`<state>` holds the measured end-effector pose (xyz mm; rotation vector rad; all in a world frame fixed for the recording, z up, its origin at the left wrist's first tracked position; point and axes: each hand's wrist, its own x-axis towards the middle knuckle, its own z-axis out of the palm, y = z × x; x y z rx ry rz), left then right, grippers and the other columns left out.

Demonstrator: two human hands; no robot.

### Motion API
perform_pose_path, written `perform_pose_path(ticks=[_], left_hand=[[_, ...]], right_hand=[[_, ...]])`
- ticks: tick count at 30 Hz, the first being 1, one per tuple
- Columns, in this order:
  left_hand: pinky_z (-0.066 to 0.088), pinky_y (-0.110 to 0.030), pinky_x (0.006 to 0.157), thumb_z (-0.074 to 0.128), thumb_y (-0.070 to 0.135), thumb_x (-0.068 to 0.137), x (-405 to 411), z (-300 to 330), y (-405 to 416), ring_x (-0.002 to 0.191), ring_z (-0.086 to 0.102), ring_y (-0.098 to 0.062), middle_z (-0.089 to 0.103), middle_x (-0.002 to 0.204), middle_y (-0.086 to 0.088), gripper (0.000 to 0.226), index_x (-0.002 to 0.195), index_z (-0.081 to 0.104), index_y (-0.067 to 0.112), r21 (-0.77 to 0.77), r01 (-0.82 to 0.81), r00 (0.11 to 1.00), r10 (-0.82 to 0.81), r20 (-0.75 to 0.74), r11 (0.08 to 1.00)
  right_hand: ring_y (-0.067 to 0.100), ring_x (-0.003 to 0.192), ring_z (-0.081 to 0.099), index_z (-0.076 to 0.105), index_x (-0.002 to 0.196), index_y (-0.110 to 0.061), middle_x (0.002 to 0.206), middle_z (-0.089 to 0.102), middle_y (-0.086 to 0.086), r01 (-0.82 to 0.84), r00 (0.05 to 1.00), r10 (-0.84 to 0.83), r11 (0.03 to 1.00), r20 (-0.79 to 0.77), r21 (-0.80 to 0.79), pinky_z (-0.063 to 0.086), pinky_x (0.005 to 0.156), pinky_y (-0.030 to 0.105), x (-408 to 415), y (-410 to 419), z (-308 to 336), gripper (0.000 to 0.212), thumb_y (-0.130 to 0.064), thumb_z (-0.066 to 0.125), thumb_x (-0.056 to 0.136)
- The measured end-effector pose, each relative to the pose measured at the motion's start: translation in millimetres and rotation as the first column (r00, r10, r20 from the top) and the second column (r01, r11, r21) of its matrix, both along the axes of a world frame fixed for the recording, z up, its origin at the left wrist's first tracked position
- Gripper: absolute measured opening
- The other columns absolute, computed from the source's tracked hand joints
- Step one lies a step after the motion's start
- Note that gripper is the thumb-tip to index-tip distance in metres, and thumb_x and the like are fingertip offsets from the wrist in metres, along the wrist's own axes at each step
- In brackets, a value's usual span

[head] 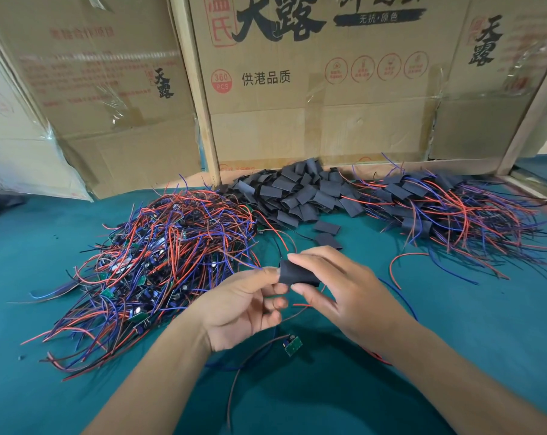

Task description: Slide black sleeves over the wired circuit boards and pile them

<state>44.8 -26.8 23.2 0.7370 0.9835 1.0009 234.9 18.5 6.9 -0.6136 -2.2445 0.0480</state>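
While both hands meet at frame centre, the right hand [344,293] pinches a black sleeve [299,273] between thumb and forefinger, gripping its flattened matte tube from the 3 o'clock side; the left hand [244,306] pinches the sleeve's other end at 9 o'clock, fingers curled, thin wires trailing from under its palm; whether a board sits inside the sleeve cannot be told. Just below the hands, at 6 o'clock, a small green circuit board [292,343] lies flat on the teal felt-like table [454,324], rectangular, with tiny components on top and thin brown and blue leads curling away from it. At 9 o'clock a big tangled heap of unsleeved wired boards [159,262]: glossy red, blue and black insulated wires, green board corners poking through. At 12 o'clock a mound of loose sleeves [300,191], dull dark-grey flattened tube pieces, a few strays nearer the hands. At 2 o'clock the finished pile [448,211]: sleeved boards with red and blue wires fanning out. Behind everything, upright corrugated cardboard boxes [313,89], brown, printed with red and black characters, shiny clear tape on the seams; pale wooden strips [197,89] stand between them.
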Motion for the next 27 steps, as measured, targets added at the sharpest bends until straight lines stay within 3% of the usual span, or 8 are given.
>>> perform_pose_path(ticks=[5,13,15,17,20,22,24,27], left_hand=[[0.056,-0.019,0.055,0.061,0.019,0.086,-2,0,0,0.061,0.066,-0.009,0.071,0.077,-0.005,0.017,0.091,0.072,0.008,0.020,0.030,0.999,-0.031,0.039,0.999],[0.058,-0.019,0.060,0.063,0.013,0.083,-5,-2,3,0.064,0.070,-0.011,0.071,0.078,-0.008,0.028,0.108,0.061,0.002,0.028,0.018,0.999,-0.019,0.034,0.999],[0.058,-0.020,0.060,0.063,0.011,0.085,-5,-3,3,0.064,0.070,-0.011,0.071,0.078,-0.009,0.033,0.116,0.057,0.001,0.034,0.003,0.999,-0.004,0.034,0.999],[0.058,-0.020,0.060,0.065,0.010,0.084,-5,-3,3,0.064,0.070,-0.013,0.070,0.076,-0.010,0.028,0.110,0.058,0.001,0.051,-0.001,0.999,-0.001,0.036,0.999],[0.059,-0.023,0.062,0.072,0.003,0.085,-5,-3,2,0.065,0.070,-0.017,0.070,0.076,-0.014,0.011,0.092,0.064,0.003,0.105,0.009,0.999,-0.005,-0.042,0.994],[0.058,-0.024,0.061,0.073,-0.001,0.081,-5,-3,1,0.066,0.071,-0.020,0.069,0.076,-0.017,0.008,0.083,0.067,0.005,0.134,0.006,0.996,0.007,-0.092,0.991],[0.058,-0.024,0.060,0.072,-0.002,0.078,-3,-3,0,0.065,0.071,-0.022,0.068,0.074,-0.016,0.011,0.075,0.070,0.008,0.153,-0.002,0.995,0.016,-0.096,0.988],[0.058,-0.024,0.061,0.081,0.007,0.075,-1,-1,1,0.065,0.070,-0.020,0.069,0.076,-0.014,0.009,0.078,0.074,0.012,0.189,-0.016,0.997,0.030,-0.068,0.982]], right_hand=[[0.022,0.101,0.063,0.064,0.124,-0.002,0.114,0.065,0.008,-0.026,1.000,0.026,1.000,0.011,0.011,0.051,0.082,0.030,0,-1,2,0.036,-0.022,0.064,0.093],[0.023,0.102,0.063,0.063,0.125,-0.002,0.115,0.064,0.008,-0.062,0.998,0.062,0.998,0.033,-0.010,0.051,0.084,0.032,0,0,4,0.036,-0.022,0.064,0.094],[0.014,0.104,0.061,0.062,0.126,-0.008,0.116,0.063,0.002,-0.088,0.996,0.087,0.987,-0.012,-0.131,0.048,0.087,0.024,0,-1,5,0.037,-0.025,0.065,0.093],[0.001,0.100,0.060,0.063,0.123,-0.021,0.110,0.065,-0.011,-0.097,0.991,0.058,0.928,-0.118,-0.359,0.044,0.084,0.012,-1,-4,7,0.035,-0.035,0.064,0.091],[0.002,0.077,0.063,0.066,0.096,-0.029,0.085,0.070,-0.010,-0.079,0.993,0.006,0.783,-0.119,-0.618,0.050,0.073,0.023,2,0,12,0.016,-0.042,0.063,0.086],[0.012,0.067,0.064,0.065,0.091,-0.025,0.077,0.070,-0.003,-0.115,0.993,0.061,0.701,-0.102,-0.704,0.051,0.067,0.033,4,2,16,0.011,-0.036,0.066,0.088],[0.012,0.063,0.065,0.065,0.089,-0.023,0.073,0.070,-0.001,-0.153,0.988,0.080,0.663,-0.133,-0.733,0.049,0.064,0.032,7,3,20,0.007,-0.028,0.069,0.090],[0.007,0.057,0.061,0.064,0.088,-0.020,0.069,0.068,-0.004,-0.160,0.986,0.069,0.659,-0.153,-0.735,0.043,0.055,0.019,13,2,28,0.007,-0.024,0.070,0.091]])
